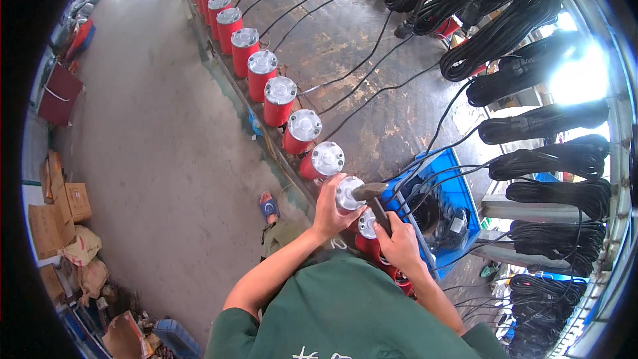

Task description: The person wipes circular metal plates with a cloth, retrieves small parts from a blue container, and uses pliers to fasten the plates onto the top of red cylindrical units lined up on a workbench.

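Observation:
A row of red cylinders with silver metal end caps, motor-like in look, stands along the bench's edge. My left hand [325,213] is wrapped round the side of one capped cylinder [347,193] close to me. In my right hand [400,244] is a hammer [380,213], gripped by its handle. The hammer's head is over the right side of that cylinder's cap; whether it touches the metal I cannot tell. Just nearer to me is another capped cylinder [367,225], partly hidden by my hands and the hammer.
A blue crate [465,209] with black parts stands right of my right hand. Coiled black cables [508,26] lie along the right side, their leads crossing the metal bench [332,50]. Cardboard boxes [56,219] sit at the far left, across the grey floor [153,159].

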A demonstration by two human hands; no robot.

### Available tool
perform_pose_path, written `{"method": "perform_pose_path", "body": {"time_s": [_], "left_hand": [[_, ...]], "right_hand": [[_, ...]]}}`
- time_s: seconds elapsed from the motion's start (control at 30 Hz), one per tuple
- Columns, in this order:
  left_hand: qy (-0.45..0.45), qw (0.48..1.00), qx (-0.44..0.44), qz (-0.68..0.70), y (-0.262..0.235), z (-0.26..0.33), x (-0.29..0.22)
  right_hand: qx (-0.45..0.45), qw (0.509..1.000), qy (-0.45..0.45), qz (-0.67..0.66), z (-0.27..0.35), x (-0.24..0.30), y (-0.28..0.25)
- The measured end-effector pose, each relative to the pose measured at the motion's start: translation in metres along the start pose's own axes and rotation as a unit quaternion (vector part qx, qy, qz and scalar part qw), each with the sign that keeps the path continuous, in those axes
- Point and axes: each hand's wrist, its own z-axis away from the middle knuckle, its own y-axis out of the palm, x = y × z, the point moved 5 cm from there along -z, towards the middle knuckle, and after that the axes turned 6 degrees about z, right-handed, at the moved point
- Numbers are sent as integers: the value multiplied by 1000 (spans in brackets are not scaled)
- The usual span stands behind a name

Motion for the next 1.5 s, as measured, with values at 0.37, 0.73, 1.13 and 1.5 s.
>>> {"method": "perform_pose_path", "body": {"time_s": [0.37,0.73,1.13,1.5], "left_hand": [[-9,1000,4,-3,-2,0,2],[8,1000,-16,14,0,-1,2],[13,1000,13,-5,0,2,7],[15,1000,16,-3,0,3,15]], "right_hand": [[24,999,16,-25,-2,10,-12],[20,998,36,-40,6,1,0],[41,999,21,16,0,14,-12],[69,995,69,2,-3,18,-8]]}}
